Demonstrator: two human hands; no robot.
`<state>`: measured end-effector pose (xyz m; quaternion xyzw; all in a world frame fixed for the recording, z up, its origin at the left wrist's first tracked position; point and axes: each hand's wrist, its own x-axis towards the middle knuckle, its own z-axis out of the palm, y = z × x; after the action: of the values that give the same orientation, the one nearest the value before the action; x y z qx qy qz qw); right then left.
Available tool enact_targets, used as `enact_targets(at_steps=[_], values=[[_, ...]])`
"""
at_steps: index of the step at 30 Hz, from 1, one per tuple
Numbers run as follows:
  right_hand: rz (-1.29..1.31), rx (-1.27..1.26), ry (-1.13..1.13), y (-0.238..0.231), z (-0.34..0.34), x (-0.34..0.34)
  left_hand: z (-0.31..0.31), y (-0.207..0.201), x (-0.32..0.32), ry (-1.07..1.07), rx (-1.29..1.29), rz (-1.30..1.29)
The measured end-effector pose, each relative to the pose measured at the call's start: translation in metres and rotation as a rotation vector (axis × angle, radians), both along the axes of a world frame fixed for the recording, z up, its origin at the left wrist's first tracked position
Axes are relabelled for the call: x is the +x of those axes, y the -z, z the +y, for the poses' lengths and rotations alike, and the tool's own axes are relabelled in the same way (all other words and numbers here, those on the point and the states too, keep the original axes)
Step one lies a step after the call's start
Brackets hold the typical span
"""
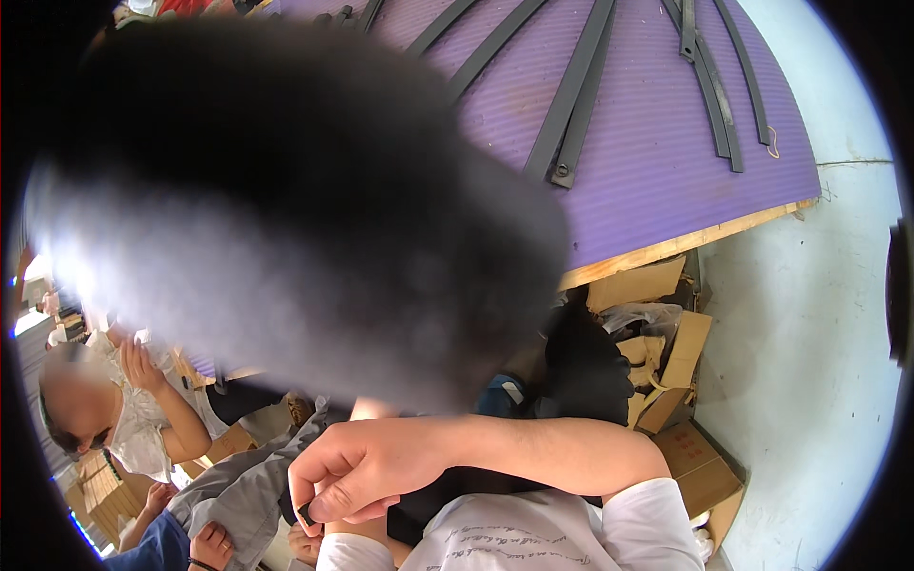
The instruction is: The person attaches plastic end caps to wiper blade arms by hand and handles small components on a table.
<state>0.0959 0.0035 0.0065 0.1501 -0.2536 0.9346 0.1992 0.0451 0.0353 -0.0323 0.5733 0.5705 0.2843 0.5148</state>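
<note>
A large dark, blurred shape (314,219) hangs very close in front, black above and greyish below; its kind cannot be made out. Part of my left forearm (371,409) rises behind its lower edge, and my left hand is hidden there or smeared by the blur. My right arm crosses my body, and my right hand (376,466) is in front of my chest with its fingers curled. At its fingertips shows a small dark piece (305,515), too small to name.
Long black flat strips (576,95) lie on a purple ribbed mat (647,200) over a wood-edged table. Opened cardboard boxes (700,457) stand below it beside a pale wall (800,381). At the left, a seated person (143,419) has one hand raised; another person's grey-trousered leg (248,485) is near.
</note>
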Motion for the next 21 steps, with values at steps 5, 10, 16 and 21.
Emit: enact_targets(at_steps=[5,10,16,21], values=[[0.009,-0.055,-0.02,0.0,0.0,0.002,-0.007,0.006,-0.007,0.05,0.14,-0.045],[-0.002,-0.037,-0.008,-0.002,-0.001,0.003,-0.007,0.004,-0.003,0.179,0.397,0.116],[0.003,-0.034,-0.009,-0.001,-0.001,0.002,-0.006,0.002,0.002,0.177,0.447,0.169],[-0.004,-0.011,-0.022,-0.001,-0.001,0.002,-0.006,0.0,0.001,0.17,0.435,0.167]])
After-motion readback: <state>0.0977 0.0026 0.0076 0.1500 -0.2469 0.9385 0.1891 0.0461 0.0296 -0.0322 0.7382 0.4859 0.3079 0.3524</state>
